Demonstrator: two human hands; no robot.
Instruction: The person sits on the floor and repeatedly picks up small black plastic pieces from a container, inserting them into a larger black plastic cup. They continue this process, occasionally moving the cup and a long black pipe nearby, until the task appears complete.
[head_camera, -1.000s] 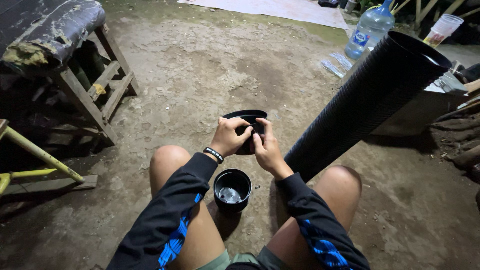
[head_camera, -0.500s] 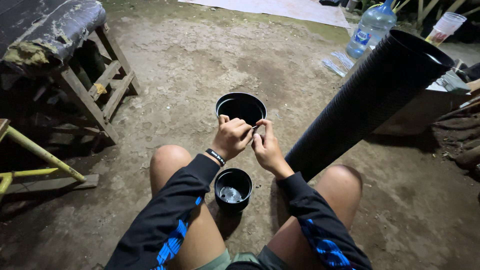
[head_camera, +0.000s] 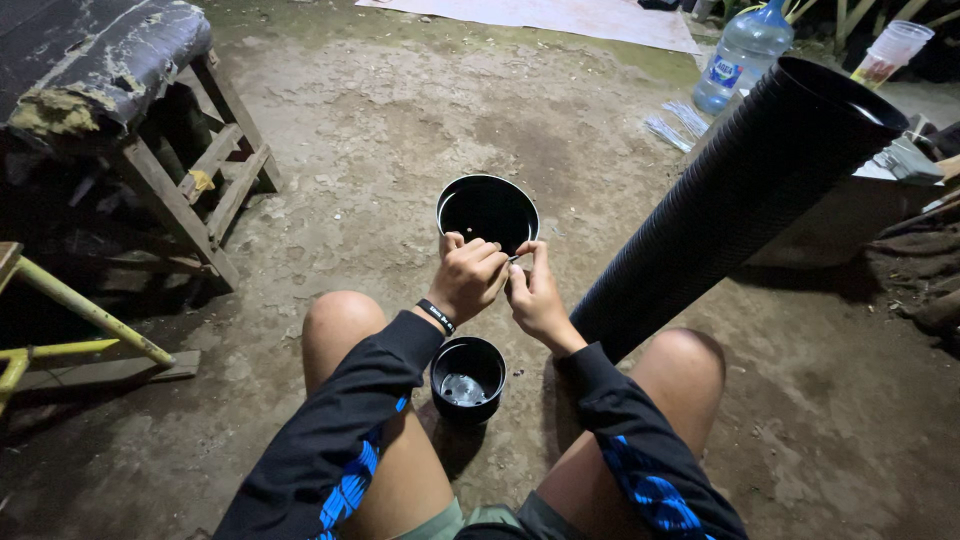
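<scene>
Bare dirt ground (head_camera: 330, 150) carries the work: a black pot (head_camera: 488, 212) is held above it at its near rim, the left hand (head_camera: 470, 277) closed on the rim and the right hand (head_camera: 534, 295) pinching it just beside. A second pot (head_camera: 468, 378) stands between the knees, a ribbed tube (head_camera: 740, 190) leans at the right, a wooden bench (head_camera: 190, 170) stands left. Judgement: both grips should stay close together to keep the thin rim from flexing.
</scene>
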